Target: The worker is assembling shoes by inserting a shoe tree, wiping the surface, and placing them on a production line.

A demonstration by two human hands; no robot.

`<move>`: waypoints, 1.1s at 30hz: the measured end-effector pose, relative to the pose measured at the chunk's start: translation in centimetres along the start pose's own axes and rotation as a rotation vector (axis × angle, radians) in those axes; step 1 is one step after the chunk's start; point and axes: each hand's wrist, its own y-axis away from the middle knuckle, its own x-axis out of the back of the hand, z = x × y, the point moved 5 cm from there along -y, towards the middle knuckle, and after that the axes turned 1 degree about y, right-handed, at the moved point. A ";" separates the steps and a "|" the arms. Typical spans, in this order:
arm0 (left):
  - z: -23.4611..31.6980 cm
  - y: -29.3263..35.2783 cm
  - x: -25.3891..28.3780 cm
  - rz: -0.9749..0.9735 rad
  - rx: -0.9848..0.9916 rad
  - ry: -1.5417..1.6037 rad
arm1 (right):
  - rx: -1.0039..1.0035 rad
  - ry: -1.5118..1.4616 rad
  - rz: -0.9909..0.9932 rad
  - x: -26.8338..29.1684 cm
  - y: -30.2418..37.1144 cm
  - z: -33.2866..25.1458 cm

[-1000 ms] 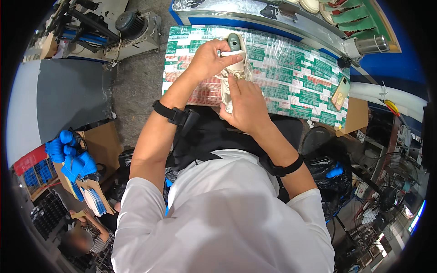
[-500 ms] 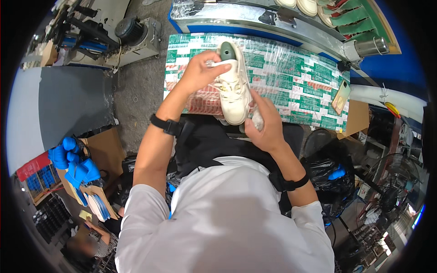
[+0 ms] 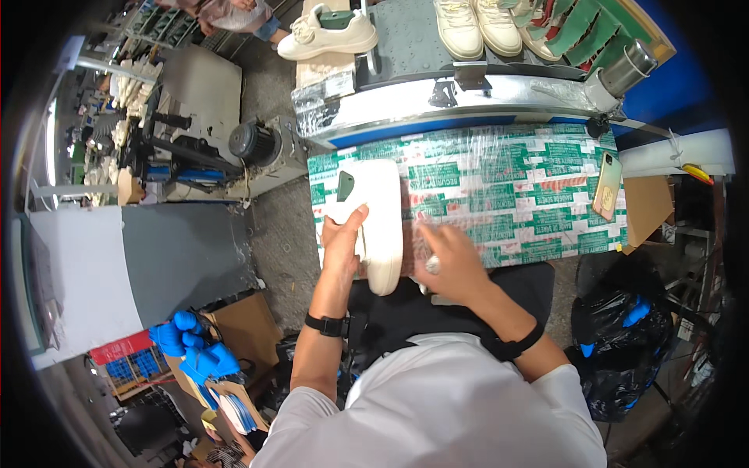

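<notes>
Against left fingers (image 3: 356, 218) — white shoe (image 3: 383, 234)

White shoe (image 3: 384, 234), far side out of sight

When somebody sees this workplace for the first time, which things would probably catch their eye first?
Probably the white shoe with green inside its opening, gripped by the left hand over the left part of the green-and-white tabletop. Next, perhaps, the two pale shoes side by side on the grey surface at the top. The bright blue bundles at lower left also stand out.
</notes>
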 end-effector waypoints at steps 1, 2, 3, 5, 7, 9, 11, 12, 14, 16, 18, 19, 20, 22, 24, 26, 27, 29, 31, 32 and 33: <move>1.7 -0.9 0.0 0.051 -0.059 -0.178 | -0.049 0.086 -0.020 0.6 0.0 1.9; 4.8 -1.2 -1.8 0.002 -0.177 -0.299 | -0.060 0.082 -0.014 1.4 0.2 3.6; 7.5 -2.4 -2.6 -0.034 -0.298 -0.505 | -0.090 0.168 0.008 2.4 0.2 5.4; 12.8 -5.5 -4.8 -0.150 -0.506 -0.758 | -0.130 0.250 0.034 4.0 0.5 9.0; 18.2 -9.5 -7.8 -0.285 -0.659 -0.924 | -0.217 0.292 0.058 4.8 1.2 12.2; 22.1 -15.3 -9.5 -0.375 -0.716 -1.105 | -0.208 0.286 0.076 5.3 1.6 13.4; 24.6 -19.8 -12.1 -0.364 -0.725 -1.288 | -0.239 0.302 0.052 5.4 1.6 14.0; 25.8 -20.9 -13.3 -0.305 -0.741 -1.413 | -0.251 0.295 0.058 5.4 1.6 13.8; 27.3 -25.8 -11.1 -0.251 -0.684 -1.198 | -0.210 0.343 0.096 5.5 1.1 13.4; 26.9 -24.4 -14.1 0.054 -1.203 -1.457 | -0.209 0.371 0.126 5.7 1.9 13.7; 23.6 -19.9 -20.8 -0.116 -1.434 -1.377 | -0.222 0.406 0.157 5.6 2.1 14.3; 22.0 -19.5 -23.5 -0.250 -1.344 -1.325 | -0.201 0.409 0.158 5.7 1.8 14.1; 20.2 -19.3 -25.7 -0.375 -1.246 -1.272 | -0.177 0.409 0.155 5.8 1.7 13.8; 16.3 -22.8 -30.4 -0.436 -0.891 -1.174 | -0.169 0.379 0.156 5.9 1.4 13.7; 12.8 -27.4 -35.4 -0.339 -0.496 -1.046 | -0.170 0.359 0.158 5.9 1.3 14.0; 11.4 -29.4 -40.1 -0.363 -0.234 -0.950 | -0.162 0.360 0.184 5.9 1.5 14.2; 10.9 -32.2 -41.1 -0.395 -0.184 -0.898 | -0.151 0.362 0.194 5.7 1.2 14.0; 10.1 -36.1 -42.0 -0.278 -0.186 -0.925 | -0.167 0.373 0.196 5.3 1.3 14.2; 9.1 -37.9 -42.3 -0.211 -0.175 -0.834 | -0.172 0.403 0.193 5.4 1.3 14.0; 9.0 -38.9 -42.1 -0.230 -0.168 -0.842 | -0.192 0.407 0.197 5.5 1.4 14.1; 9.1 -39.7 -41.7 -0.283 -0.136 -0.854 | -0.185 0.397 0.203 5.7 1.4 14.2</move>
